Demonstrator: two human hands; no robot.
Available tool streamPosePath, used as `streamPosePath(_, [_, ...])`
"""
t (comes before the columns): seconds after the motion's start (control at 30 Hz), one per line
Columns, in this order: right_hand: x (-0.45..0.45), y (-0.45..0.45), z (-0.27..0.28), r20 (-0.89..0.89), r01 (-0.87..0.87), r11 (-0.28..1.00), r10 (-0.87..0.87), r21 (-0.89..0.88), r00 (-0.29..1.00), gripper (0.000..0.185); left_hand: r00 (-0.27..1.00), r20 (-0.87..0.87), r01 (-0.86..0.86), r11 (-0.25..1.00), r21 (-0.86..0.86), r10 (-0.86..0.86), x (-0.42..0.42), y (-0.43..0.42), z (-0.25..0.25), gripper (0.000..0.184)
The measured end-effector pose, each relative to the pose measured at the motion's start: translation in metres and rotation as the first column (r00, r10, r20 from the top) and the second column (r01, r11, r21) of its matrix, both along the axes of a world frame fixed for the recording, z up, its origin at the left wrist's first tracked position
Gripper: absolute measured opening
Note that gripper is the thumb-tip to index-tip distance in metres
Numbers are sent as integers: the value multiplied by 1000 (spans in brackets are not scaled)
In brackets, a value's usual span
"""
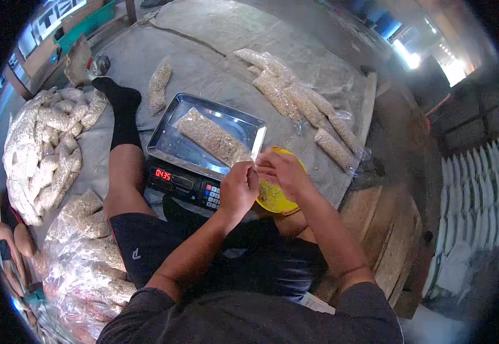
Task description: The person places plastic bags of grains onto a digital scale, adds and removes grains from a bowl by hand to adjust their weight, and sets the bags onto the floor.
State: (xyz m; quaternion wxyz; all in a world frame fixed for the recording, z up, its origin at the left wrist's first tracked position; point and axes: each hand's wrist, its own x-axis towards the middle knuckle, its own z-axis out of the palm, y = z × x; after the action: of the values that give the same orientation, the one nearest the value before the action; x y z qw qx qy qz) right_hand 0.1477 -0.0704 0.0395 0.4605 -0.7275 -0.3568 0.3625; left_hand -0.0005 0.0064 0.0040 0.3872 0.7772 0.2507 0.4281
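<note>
A long clear bag of pale grains (212,137) lies aslant on the steel tray (166,143) of a digital scale (181,182), whose red display reads 0.435. At the tray's lower right corner, my left hand (240,186) is closed on the gathered end of this bag. My right hand (283,172) meets it there, fingers pinched at the same bag end; the exact grip is small and partly hidden. Under my right hand sits a yellow bowl (287,205) with some grains (269,195) in it.
Filled bags (301,103) lie at the upper right, and a single one (159,85) beyond the tray. Heaped bags (46,143) and a large clear sack (89,264) stand left. My leg (126,172) stretches beside the scale. Wooden boards (370,229) are at the right.
</note>
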Motion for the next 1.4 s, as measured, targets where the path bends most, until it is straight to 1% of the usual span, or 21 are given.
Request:
streamPosePath(0.07, [-20, -15, 47, -278, 280, 951, -307, -131, 910, 29, 999, -37, 6, 1000, -12, -6, -3, -1, 1, 16])
streamPosePath(0.17, [21, -36, -37, -206, 312, 923, -359, -226, 910, 28, 997, -63, 34, 991, -126, -42, -5, -9, 6, 19])
streamPosePath(0.2, [28, -37, -56, 41, 231, 936, -229, -267, 973, 26, 995, -82, 48, 988, -146, -61, -6, -14, 9, 18])
streamPosePath(0.23, [32, -32, -73, 277, 159, 933, -67, -324, 959, 25, 992, -101, 60, 985, -163, -78, -7, -18, 12, 18])
streamPosePath(0.27, [36, -30, -87, 483, 101, 914, 111, -393, 868, 25, 989, -120, 69, 982, -177, -91, -7, -22, 13, 19])
streamPosePath(0.37, [32, -33, -126, 651, 13, 991, 77, -133, 755, 25, 986, -152, 2, 923, -385, -65, -16, -55, -5, 23])
streamPosePath(0.4, [28, -35, -124, 555, -63, 968, 191, -242, 810, 26, 967, -195, -15, 726, -687, -164, -19, -67, -13, 22])
streamPosePath(0.43, [27, -39, -116, 444, -149, 929, 298, -339, 845, 27, 945, -192, -62, 434, -899, -264, -19, -78, -22, 23])
streamPosePath(0.47, [28, -42, -108, 324, -241, 872, 395, -425, 860, 28, 956, -199, -130, 296, -946, -216, -16, -89, -31, 27])
streamPosePath(0.57, [32, -57, -113, 636, -3, 949, 214, -316, 741, 31, 926, -180, -97, 251, -963, -331, -8, -90, -69, 37])
streamPosePath(0.67, [31, -53, -117, 627, -73, 925, 310, -373, 715, 34, 930, -146, 10, 419, -908, -339, 0, -91, -100, 34])
streamPosePath(0.7, [20, -46, -108, 519, -125, 905, 342, -407, 783, 35, 931, -138, 50, 494, -868, -337, 1, -91, -106, 32])
streamPosePath(0.77, [4, -45, -85, 293, -215, 860, 378, -463, 878, 37, 954, -86, 49, 434, -900, -287, -3, -93, -88, 31])
streamPosePath(0.9, [3, -52, -95, 361, -220, 903, 357, -369, 861, 27, 959, 0, 117, 393, -912, -285, -3, -94, -89, 30])
streamPosePath(1.0, [2, -51, -88, 326, -203, 899, 340, -389, 882, 27, 958, -21, 105, 419, -902, -286, -2, -93, -95, 29])
streamPosePath(1.1, [11, -51, -101, 155, -160, 903, 239, -399, 959, 29, 957, 23, 117, 314, -942, -290, 1, -88, -92, 29])
streamPosePath(1.13, [16, -53, -96, 197, -130, 912, 221, -390, 955, 24, 952, -1, 140, 438, -888, -306, -3, -86, -86, 33])
streamPosePath(1.23, [39, -62, -103, -61, -9, 978, -4, -210, 998, 19, 803, -394, 45, 704, -709, -447, -17, -74, -62, 35])
streamPosePath(1.27, [42, -72, -102, -304, 69, 993, -96, -98, 948, 17, 805, -421, 91, 788, -609, -418, -22, -73, -50, 36])
streamPosePath(1.33, [55, -84, -117, -340, 153, 982, -183, -114, 923, 19, 805, -469, 184, 905, -382, -362, -33, -76, -21, 37])
streamPosePath(1.4, [60, -86, -116, -418, 257, 963, -265, -76, 869, 21, 799, -512, 196, 942, -273, -315, -30, -75, 10, 31])
